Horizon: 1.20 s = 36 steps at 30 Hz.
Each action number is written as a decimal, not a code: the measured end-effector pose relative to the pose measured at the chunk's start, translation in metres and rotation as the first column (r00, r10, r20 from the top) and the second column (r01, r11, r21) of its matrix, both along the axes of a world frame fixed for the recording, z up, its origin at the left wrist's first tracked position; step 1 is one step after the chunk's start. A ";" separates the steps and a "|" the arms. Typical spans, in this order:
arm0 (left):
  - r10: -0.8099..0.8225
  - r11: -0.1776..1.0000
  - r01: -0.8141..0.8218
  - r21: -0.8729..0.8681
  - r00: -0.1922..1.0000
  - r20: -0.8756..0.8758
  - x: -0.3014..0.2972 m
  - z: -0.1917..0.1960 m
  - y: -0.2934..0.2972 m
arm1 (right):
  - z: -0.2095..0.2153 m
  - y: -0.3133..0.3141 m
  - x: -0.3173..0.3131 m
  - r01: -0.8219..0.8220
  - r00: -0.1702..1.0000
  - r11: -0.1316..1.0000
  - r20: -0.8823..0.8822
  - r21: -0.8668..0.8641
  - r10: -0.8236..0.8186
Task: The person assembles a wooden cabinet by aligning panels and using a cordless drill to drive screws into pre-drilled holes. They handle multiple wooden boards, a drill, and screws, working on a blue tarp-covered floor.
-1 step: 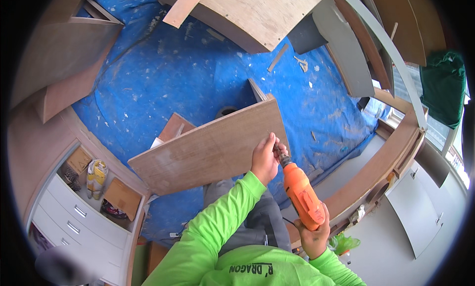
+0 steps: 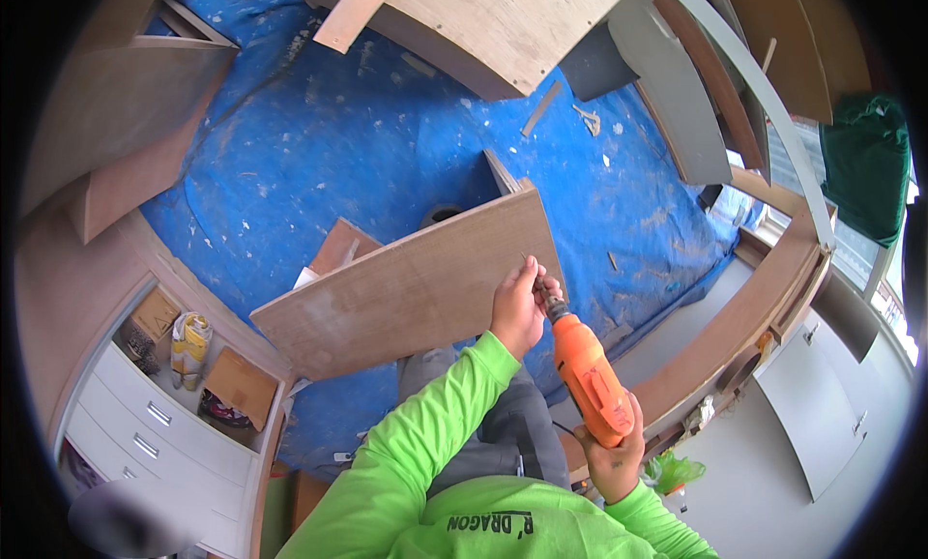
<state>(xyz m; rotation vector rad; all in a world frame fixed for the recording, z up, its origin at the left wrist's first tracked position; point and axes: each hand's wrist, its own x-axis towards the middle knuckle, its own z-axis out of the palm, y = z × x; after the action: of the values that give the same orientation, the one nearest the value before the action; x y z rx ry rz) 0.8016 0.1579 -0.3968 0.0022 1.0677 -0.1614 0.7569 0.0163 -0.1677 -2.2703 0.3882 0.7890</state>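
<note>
Centrally in the frame, a brown plywood panel [image 2: 411, 288] lies tilted above the blue tarpaulin [image 2: 367, 162], its right end by the person's left hand [image 2: 517, 308], whose fingers pinch the chuck at the tip of an orange power drill [image 2: 588, 375]. Below, at lower right, the right hand [image 2: 615, 457] is wrapped tight around the drill's grip. At lower left stands a white drawer unit [image 2: 145, 433] with open cubbies.
</note>
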 end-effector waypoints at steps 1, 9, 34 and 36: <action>0.003 1.000 -0.003 -0.023 1.000 -0.012 0.000 0.000 -0.002 | 0.001 -0.002 0.001 -0.016 0.999 1.000 -0.038 0.023 0.016; -0.217 0.976 0.217 -0.005 0.976 0.020 0.005 -0.007 -0.009 | -0.001 0.004 0.022 -0.137 0.963 0.973 -0.204 0.188 0.175; -0.694 0.717 0.641 0.275 0.694 0.191 -0.009 -0.060 -0.013 | -0.021 -0.031 0.007 -0.153 0.972 0.977 -0.158 0.147 0.176; -0.704 0.706 0.648 0.285 0.685 0.187 -0.010 -0.062 -0.014 | -0.023 -0.034 0.007 -0.147 0.974 0.977 -0.150 0.155 0.170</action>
<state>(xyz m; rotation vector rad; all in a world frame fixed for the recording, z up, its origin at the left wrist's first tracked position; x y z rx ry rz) 0.7921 0.1437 -0.4586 0.6050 0.7410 -0.7177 0.7635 -0.0177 -0.1911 -2.1286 0.2175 1.0550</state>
